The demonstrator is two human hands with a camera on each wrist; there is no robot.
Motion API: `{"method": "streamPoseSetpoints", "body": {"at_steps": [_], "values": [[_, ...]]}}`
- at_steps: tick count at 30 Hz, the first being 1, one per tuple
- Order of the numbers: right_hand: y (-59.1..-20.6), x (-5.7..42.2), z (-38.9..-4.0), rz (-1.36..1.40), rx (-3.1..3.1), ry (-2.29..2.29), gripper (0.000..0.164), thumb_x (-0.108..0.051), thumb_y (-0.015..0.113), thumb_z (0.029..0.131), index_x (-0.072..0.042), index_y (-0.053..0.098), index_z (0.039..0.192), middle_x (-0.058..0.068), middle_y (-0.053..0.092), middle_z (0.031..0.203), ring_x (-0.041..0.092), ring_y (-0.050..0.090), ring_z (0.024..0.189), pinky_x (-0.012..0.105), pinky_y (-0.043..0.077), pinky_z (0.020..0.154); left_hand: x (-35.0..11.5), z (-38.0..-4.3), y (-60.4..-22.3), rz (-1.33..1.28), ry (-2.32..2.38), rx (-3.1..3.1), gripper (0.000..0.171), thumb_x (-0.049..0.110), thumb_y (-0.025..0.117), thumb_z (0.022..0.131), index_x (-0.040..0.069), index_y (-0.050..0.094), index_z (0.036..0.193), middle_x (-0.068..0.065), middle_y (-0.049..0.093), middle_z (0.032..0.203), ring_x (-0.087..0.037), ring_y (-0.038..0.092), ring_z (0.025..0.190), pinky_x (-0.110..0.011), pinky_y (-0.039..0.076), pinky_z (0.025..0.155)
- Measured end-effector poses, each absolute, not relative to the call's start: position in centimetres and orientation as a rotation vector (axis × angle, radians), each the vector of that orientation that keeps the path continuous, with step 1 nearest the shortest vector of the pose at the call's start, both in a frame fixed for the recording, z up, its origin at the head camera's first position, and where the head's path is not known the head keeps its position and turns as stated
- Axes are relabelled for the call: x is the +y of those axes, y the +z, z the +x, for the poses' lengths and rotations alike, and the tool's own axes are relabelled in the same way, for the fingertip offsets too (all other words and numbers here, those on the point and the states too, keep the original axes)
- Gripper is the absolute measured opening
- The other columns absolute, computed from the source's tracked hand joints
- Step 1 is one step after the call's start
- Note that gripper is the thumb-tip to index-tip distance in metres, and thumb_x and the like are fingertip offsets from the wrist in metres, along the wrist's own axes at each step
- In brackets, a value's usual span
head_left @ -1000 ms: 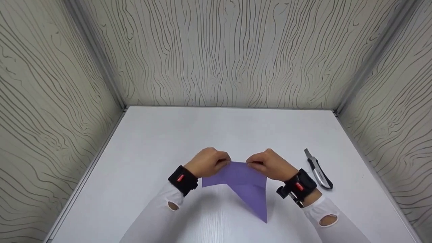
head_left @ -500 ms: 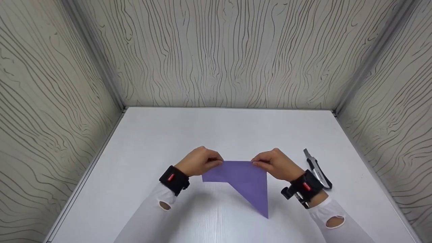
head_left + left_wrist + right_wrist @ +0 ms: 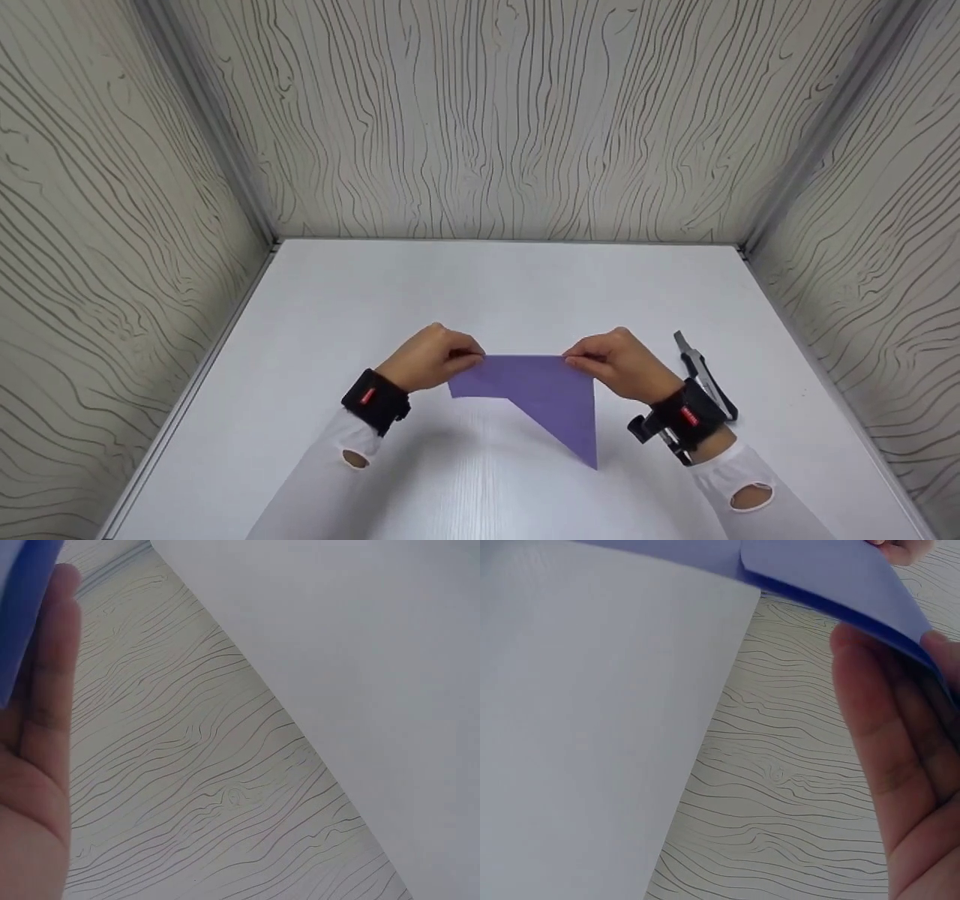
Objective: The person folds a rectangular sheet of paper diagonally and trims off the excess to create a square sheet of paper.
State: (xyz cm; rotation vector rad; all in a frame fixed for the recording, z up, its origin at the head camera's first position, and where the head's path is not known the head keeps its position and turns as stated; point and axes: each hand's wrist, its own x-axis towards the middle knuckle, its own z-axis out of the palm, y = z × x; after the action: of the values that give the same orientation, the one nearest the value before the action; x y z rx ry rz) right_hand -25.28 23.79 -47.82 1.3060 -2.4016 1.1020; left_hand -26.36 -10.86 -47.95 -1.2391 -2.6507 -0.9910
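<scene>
A folded sheet of purple paper [image 3: 547,390] is stretched between my two hands above the white table. Its upper edge runs straight, and a pointed corner hangs down on the right side. My left hand [image 3: 435,358] pinches the upper edge near its left end. On the right, my right hand [image 3: 624,365] pinches the same edge between thumb and fingers. The right wrist view shows the paper [image 3: 840,585] as folded layers with a gap between them. In the left wrist view only a strip of the paper [image 3: 21,615] appears beside the left fingers [image 3: 56,652].
A utility knife [image 3: 705,375] with its blade out lies on the table [image 3: 375,277], right of my right hand and partly behind the wristband. Wood-grain patterned panels [image 3: 480,120] enclose the table at the back and both sides.
My hands have moved apart along the paper's upper edge, the left one leftward and the right one slightly rightward. More of that edge shows, and the hanging corner has risen a little.
</scene>
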Motion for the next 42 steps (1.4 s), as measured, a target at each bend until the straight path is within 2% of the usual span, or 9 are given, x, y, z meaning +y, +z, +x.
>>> {"method": "streamPoseSetpoints", "body": {"at_steps": [5,12,18,25,32,37,42], "values": [[-47.6,23.8,-25.1,1.285,-2.399,1.142,0.013,0.005,0.075,0.097,-0.005,0.084,0.099,0.008,0.083,0.087,-0.001,0.063,0.072,0.010,0.051,0.065,-11.1,-26.2,-47.6,-1.222,-0.962,-2.590,0.010,0.007,0.076,0.100,0.005,0.085,0.099,-0.006,0.084,0.092,-0.013,0.077,0.079,-0.022,0.058,0.071],[-47.7,24.0,-24.9,1.240,-2.397,1.215,0.013,0.007,0.075,0.096,0.001,0.083,0.104,0.015,0.084,0.094,0.005,0.075,0.081,0.010,0.058,0.073,-11.6,-26.1,-47.6,-1.206,-0.967,-2.554,0.009,0.007,0.077,0.100,0.005,0.085,0.100,-0.006,0.084,0.091,-0.010,0.072,0.074,-0.019,0.054,0.068],[-47.6,24.4,-24.9,1.256,-2.390,1.222,0.014,0.009,0.075,0.095,0.003,0.084,0.105,0.017,0.084,0.093,0.007,0.076,0.078,0.011,0.058,0.070,-12.7,-26.0,-47.7,-1.150,-1.092,-2.613,0.009,0.005,0.076,0.100,0.004,0.085,0.102,-0.007,0.084,0.094,-0.008,0.073,0.079,-0.020,0.058,0.072],[-48.0,24.7,-24.7,1.158,-2.455,1.328,0.013,0.006,0.074,0.098,0.005,0.083,0.108,0.018,0.083,0.096,0.007,0.077,0.080,0.016,0.062,0.070,-13.0,-25.7,-47.7,-1.124,-1.050,-2.612,0.009,0.004,0.077,0.099,0.003,0.085,0.099,-0.008,0.084,0.090,-0.010,0.075,0.077,-0.020,0.056,0.069],[-48.2,25.0,-24.8,1.178,-2.380,1.401,0.017,0.013,0.074,0.094,0.009,0.081,0.109,0.024,0.082,0.096,0.004,0.077,0.080,0.019,0.064,0.069,-13.5,-25.6,-48.0,-1.108,-1.113,-2.608,0.009,0.004,0.076,0.100,0.002,0.084,0.103,-0.009,0.084,0.095,-0.014,0.078,0.083,-0.023,0.062,0.075],[-48.2,25.2,-24.9,1.203,-2.321,1.418,0.020,0.017,0.074,0.091,0.010,0.081,0.108,0.026,0.081,0.094,-0.001,0.075,0.079,0.018,0.063,0.067,-14.0,-25.7,-48.2,-1.095,-1.171,-2.616,0.010,0.003,0.076,0.100,0.002,0.085,0.105,-0.009,0.085,0.098,-0.015,0.080,0.087,-0.023,0.062,0.077],[-48.3,25.2,-24.8,1.200,-2.311,1.424,0.020,0.018,0.074,0.091,0.010,0.081,0.108,0.026,0.081,0.094,0.000,0.075,0.079,0.019,0.063,0.067,-14.0,-25.7,-48.1,-1.093,-1.181,-2.609,0.010,0.002,0.076,0.099,0.001,0.085,0.103,-0.010,0.085,0.096,-0.013,0.079,0.084,-0.021,0.060,0.075]]}}
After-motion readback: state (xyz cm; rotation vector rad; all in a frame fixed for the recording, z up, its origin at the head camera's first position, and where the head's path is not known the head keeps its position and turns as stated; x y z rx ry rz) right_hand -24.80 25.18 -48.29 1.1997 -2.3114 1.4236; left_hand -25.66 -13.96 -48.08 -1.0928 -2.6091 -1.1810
